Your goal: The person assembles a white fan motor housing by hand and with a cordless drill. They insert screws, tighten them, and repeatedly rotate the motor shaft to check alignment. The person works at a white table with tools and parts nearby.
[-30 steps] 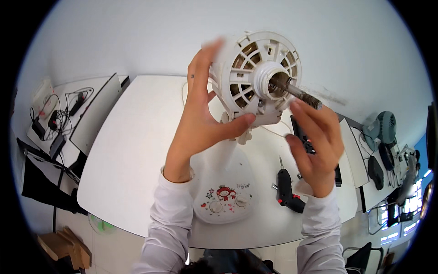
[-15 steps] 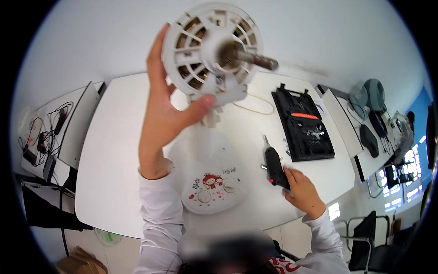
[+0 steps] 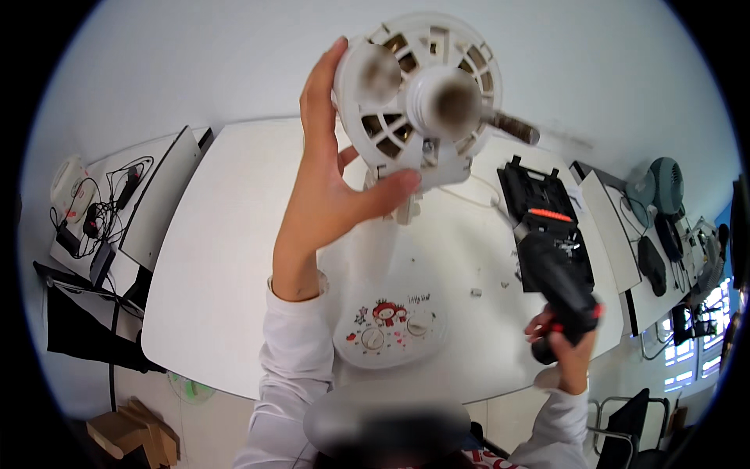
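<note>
The left hand (image 3: 328,187) has its fingers clamped on a round white plastic fan motor housing (image 3: 422,98), raised above the white worktop (image 3: 226,258). Below lies a white fan base with two knobs (image 3: 391,328). The right hand (image 3: 566,344) grips what looks like a black electric screwdriver (image 3: 556,285), blurred.

- The fan motor housing (image 3: 418,98) is off-white plastic, with brown showing through its slots.
- The fan base (image 3: 389,328) is white, printed with a small red-and-black cartoon figure.
- The electric screwdriver (image 3: 556,283) is black with a red trigger.
- The tool case (image 3: 547,223) is black with an orange-red bar.
- The desk (image 3: 219,258) is plain white.
- Both sleeves are white.
</note>
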`<act>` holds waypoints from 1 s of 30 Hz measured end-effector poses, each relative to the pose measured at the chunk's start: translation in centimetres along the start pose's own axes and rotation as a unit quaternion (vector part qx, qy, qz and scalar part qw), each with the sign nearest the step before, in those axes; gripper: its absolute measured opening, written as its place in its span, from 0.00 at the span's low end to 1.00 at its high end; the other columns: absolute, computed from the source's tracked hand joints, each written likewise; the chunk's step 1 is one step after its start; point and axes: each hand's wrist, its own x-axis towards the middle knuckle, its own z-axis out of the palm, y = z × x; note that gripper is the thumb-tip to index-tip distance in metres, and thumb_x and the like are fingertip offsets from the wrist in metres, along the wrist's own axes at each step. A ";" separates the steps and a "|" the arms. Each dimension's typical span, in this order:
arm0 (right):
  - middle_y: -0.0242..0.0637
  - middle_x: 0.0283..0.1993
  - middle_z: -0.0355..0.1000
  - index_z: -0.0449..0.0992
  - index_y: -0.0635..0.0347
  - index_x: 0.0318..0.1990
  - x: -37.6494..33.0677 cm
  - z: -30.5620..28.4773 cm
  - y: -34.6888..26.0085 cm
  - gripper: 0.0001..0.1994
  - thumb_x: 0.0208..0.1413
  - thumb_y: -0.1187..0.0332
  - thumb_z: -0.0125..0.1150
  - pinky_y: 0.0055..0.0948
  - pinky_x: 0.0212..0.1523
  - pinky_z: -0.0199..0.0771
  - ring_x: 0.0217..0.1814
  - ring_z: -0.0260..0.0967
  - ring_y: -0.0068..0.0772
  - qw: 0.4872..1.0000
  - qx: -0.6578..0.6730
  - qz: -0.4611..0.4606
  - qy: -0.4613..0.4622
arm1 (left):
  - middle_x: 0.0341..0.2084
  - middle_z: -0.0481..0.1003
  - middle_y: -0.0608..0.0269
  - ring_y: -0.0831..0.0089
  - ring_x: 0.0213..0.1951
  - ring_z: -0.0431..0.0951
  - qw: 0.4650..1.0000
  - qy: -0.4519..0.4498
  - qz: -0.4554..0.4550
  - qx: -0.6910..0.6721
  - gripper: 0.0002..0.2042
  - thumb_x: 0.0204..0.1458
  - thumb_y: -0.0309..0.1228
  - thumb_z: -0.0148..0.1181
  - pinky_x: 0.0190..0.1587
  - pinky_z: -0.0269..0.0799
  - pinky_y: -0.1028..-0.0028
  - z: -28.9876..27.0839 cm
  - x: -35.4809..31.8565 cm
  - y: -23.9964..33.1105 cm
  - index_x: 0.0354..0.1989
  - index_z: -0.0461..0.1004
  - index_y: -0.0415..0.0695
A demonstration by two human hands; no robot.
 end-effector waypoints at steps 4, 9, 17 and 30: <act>0.49 0.36 0.75 0.66 0.72 0.51 -0.3 2.0 -5.4 0.30 0.46 0.58 0.67 0.23 0.24 0.72 0.30 0.76 0.36 0.997 -0.014 -0.075 -0.032 | 0.63 0.48 0.56 0.57 0.63 0.57 1.000 0.005 -0.002 -0.005 0.53 0.32 0.29 0.72 0.56 0.71 0.53 0.1 0.0 0.0 0.70 0.44 0.56; 0.46 0.35 0.75 0.64 0.71 0.50 -0.2 3.3 -7.9 0.28 0.38 0.71 0.62 0.22 0.25 0.74 0.26 0.76 0.31 0.990 -0.132 -0.034 -0.020 | 0.62 0.49 0.57 0.59 0.61 0.58 1.000 0.000 0.014 -0.014 0.53 0.31 0.30 0.72 0.55 0.72 0.54 0.5 0.4 -0.1 0.69 0.45 0.56; 0.47 0.36 0.75 0.61 0.75 0.56 0.1 4.4 -8.4 0.33 0.37 0.75 0.61 0.30 0.32 0.76 0.28 0.75 0.32 0.995 -0.089 -0.048 -0.027 | 0.63 0.47 0.56 0.60 0.61 0.57 0.999 0.005 0.035 0.006 0.54 0.31 0.32 0.74 0.54 0.73 0.55 0.3 0.4 -0.3 0.69 0.46 0.57; 0.51 0.43 0.73 0.61 0.74 0.58 -0.2 4.9 -8.9 0.32 0.42 0.74 0.65 0.32 0.35 0.76 0.33 0.75 0.36 0.995 -0.081 -0.043 -0.038 | 0.64 0.45 0.56 0.57 0.64 0.54 0.998 0.007 0.054 0.008 0.54 0.29 0.32 0.75 0.53 0.75 0.55 0.6 0.5 -0.5 0.69 0.46 0.59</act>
